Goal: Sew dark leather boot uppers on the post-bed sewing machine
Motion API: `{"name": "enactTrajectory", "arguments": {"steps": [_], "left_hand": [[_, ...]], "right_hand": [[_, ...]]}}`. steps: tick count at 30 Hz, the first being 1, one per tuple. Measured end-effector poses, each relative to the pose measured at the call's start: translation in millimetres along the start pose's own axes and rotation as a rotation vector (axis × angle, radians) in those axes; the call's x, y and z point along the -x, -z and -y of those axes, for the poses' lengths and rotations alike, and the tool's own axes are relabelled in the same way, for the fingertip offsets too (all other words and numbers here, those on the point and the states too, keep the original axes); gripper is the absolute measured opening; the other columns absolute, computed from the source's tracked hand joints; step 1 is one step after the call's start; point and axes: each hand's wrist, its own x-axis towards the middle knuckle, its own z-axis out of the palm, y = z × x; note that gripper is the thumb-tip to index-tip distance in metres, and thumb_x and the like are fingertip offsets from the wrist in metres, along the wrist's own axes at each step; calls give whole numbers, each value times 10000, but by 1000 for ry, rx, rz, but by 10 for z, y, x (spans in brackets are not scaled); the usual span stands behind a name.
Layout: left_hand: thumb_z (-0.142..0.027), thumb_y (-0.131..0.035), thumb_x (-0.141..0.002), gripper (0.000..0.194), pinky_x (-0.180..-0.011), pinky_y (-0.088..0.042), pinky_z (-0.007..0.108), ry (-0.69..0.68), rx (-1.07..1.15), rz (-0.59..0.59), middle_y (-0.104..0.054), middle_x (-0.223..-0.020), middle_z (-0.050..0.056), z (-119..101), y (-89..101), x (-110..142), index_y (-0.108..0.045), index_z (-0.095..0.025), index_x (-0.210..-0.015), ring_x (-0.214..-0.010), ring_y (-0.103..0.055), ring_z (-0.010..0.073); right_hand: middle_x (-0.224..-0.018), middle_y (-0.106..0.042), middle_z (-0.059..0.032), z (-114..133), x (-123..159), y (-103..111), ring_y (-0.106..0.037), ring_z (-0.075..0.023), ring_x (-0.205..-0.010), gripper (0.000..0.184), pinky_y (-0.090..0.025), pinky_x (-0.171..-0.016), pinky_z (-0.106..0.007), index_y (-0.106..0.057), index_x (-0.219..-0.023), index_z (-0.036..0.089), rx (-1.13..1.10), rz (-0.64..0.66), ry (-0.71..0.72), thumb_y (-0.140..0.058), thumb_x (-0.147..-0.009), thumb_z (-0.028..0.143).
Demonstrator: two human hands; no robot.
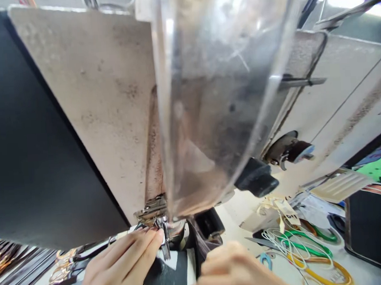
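Observation:
A worn sewing machine head (105,104) fills the view from close up, with a clear plastic guard (213,94) in front of it. Its presser foot and needle (164,237) sit at the bottom centre over dark material (172,275). My left hand (120,269) lies with fingers stretched toward the presser foot, fingertips touching the dark material beside it. My right hand (232,270) is at the lower edge, fingers curled, resting by the dark material; what it holds, if anything, is hidden.
Green, yellow and white cords (311,251) lie on the table at the right with paper tags (285,210). A black box (372,226) stands at far right. Dark straps with gold hardware (31,270) lie at lower left. A dark panel (27,146) stands left.

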Motion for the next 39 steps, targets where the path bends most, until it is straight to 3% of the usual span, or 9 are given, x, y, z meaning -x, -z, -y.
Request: {"name": "enactTrajectory", "arguments": {"steps": [1, 3, 6, 12, 16, 22, 28, 34, 39], "left_hand": [[-111, -335, -984, 392, -1199, -235, 130, -38, -16, 3, -770, -1108, -40, 21, 8, -14, -622, -189, -1240, -1092, -677, 73], [-155, -365, -997, 363, -1202, -220, 136, -95, -14, 13, -767, -1118, -30, 24, 27, -53, -641, -185, -1230, -1070, -678, 83], [-242, -309, -1067, 373, -1159, -249, 105, 1, 16, -23, -771, -1021, -59, -50, 48, -114, -676, -234, -1134, -972, -684, 63], [-336, -282, -1088, 410, -892, -497, 154, 136, 70, 71, -766, -1044, -77, -132, 74, -135, -684, -270, -1137, -961, -696, 92], [-259, -386, -1051, 297, -753, -549, 127, 146, 113, 116, -763, -982, -75, -75, 74, -161, -679, -288, -1088, -896, -725, 84], [-288, -529, -986, 196, -724, -521, 13, 331, 239, -36, -781, -878, -144, -95, 56, -271, -710, -344, -938, -752, -750, 15], [-254, -610, -926, 133, -775, -514, 9, 467, 438, 49, -797, -901, -136, -104, 46, -299, -712, -335, -898, -819, -766, 38], [-323, -652, -915, 95, -752, -508, 0, 472, 337, -56, -783, -851, -155, -148, 5, -286, -737, -346, -879, -729, -749, 12], [-312, -585, -969, 134, -751, -547, 91, 381, 189, -77, -779, -900, -124, -163, -28, -216, -717, -328, -949, -765, -744, 42]], "right_hand": [[-492, -423, 69, 11, -74, 38, -413, -62, -387, 526, -399, -395, -135, -564, -655, 207, -134, 73, -183, -328, -1086, 396], [-504, -421, 78, 24, -200, 52, -464, -49, -361, 426, -231, -295, -126, -542, -675, 206, -457, 128, -586, -481, -1001, 474], [-605, -548, 52, 35, -314, -78, -510, -34, -373, 389, -308, -303, -91, -642, -745, 167, -825, 23, -903, -625, -881, 531], [-745, -675, -18, 51, -357, -357, -513, -23, -369, 488, -401, -305, -94, -739, -758, 114, -1092, -234, -924, -847, -657, 578], [-730, -645, 0, 64, -336, -398, -521, -43, -454, 407, -473, -369, -112, -741, -809, 133, -1124, -305, -848, -835, -722, 520], [-609, -551, 52, 142, -318, -421, -403, -19, -362, 190, -288, -315, -100, -707, -788, 181, -686, -429, -710, -661, -868, 347], [-623, -555, 54, 85, -313, -462, -421, -62, -459, 154, -392, -431, -126, -711, -790, 223, -217, -576, -417, -576, -837, 167], [-658, -577, 37, 107, -285, -420, -458, -53, -462, 134, -412, -450, -128, -751, -849, 215, -299, -529, -443, -618, -851, 200], [-690, -633, -5, 25, -283, -300, -513, -44, -393, 363, -391, -360, -121, -755, -833, 170, -870, -279, -701, -661, -886, 517]]}}
